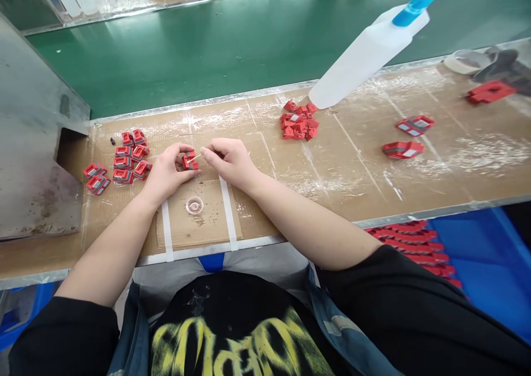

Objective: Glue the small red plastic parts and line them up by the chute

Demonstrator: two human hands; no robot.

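My left hand (168, 171) is closed around a small red and grey plastic part (190, 160), fingers behind it and thumb in front. Pinched in my right hand (231, 163) is a thin pale stick, like a toothpick (196, 158), whose tip reaches the red part. Just below both hands, a small round clear dish (194, 205) rests on a board (199, 232) with white tape strips. To the left of my left hand lie several similar red parts (123, 162) in rows, with two more (98, 184) beside them.
A white bottle with a blue nozzle (357, 61) stands behind a pile of red pieces (298, 123). Further right are red parts (403, 150) and a tape roll (467, 62). A metal box (37, 138) borders the left. Below the right edge sits a blue bin (477, 249).
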